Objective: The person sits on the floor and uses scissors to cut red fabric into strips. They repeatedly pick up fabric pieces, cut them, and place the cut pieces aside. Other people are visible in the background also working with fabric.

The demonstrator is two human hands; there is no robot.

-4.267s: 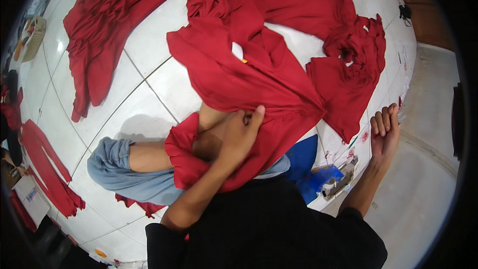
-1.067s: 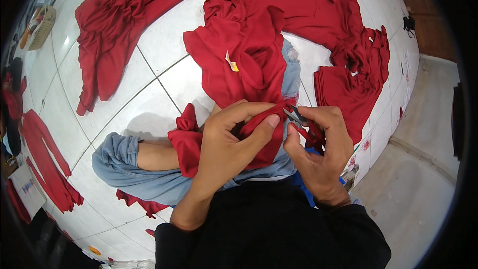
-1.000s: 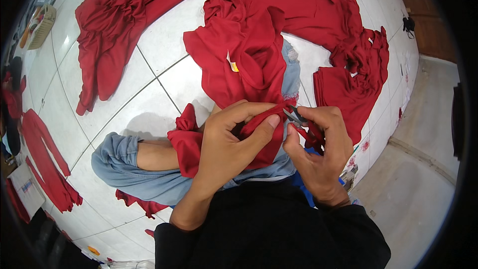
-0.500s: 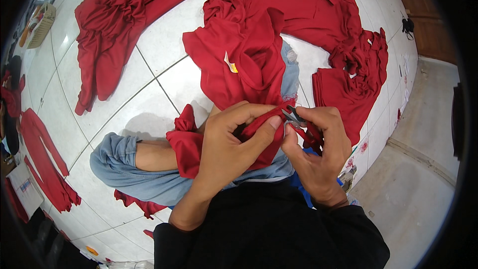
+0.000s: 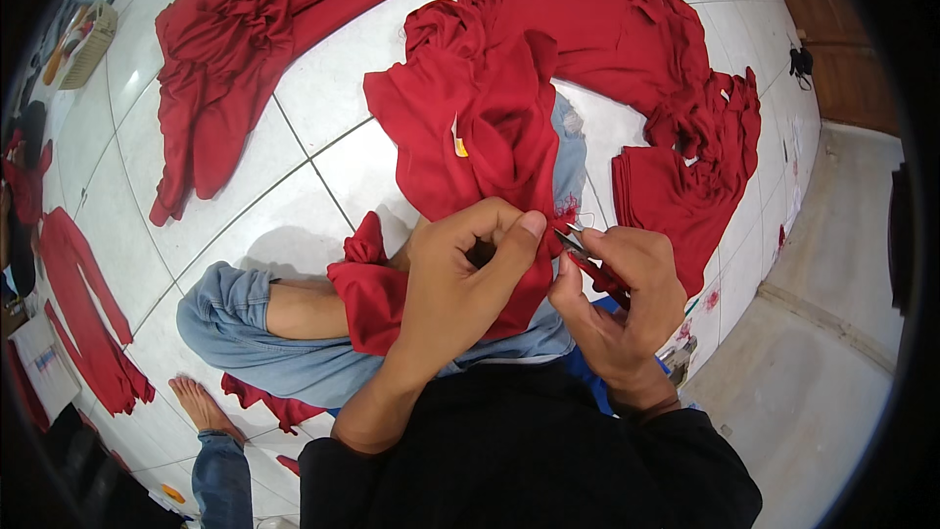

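A crumpled red garment (image 5: 480, 162) lies across my lap, with a white and yellow label (image 5: 459, 144) on it. My left hand (image 5: 446, 284) is closed, thumb against forefinger, pinching an edge of that garment. Close to those fingertips, my right hand (image 5: 632, 299) grips small thread snips (image 5: 580, 249) between thumb and fingers. Their dark blades point left at the cloth edge, and red handles run back under the palm. Loose red threads (image 5: 567, 207) stick out just above the tips. Whether the blades touch a thread is too small to tell.
More red garments lie on the white tiled floor: a heap (image 5: 225, 59) at the far left, a spread one (image 5: 607, 29) and a folded one (image 5: 666, 196) at the right. A basket (image 5: 90, 46) stands far left. A bare foot (image 5: 204, 406) shows at lower left.
My left hand has raised its thumb and forefinger slightly, and the bunched cloth between the hands has dropped from view. The snips have turned a little. A bare foot has appeared at lower left.
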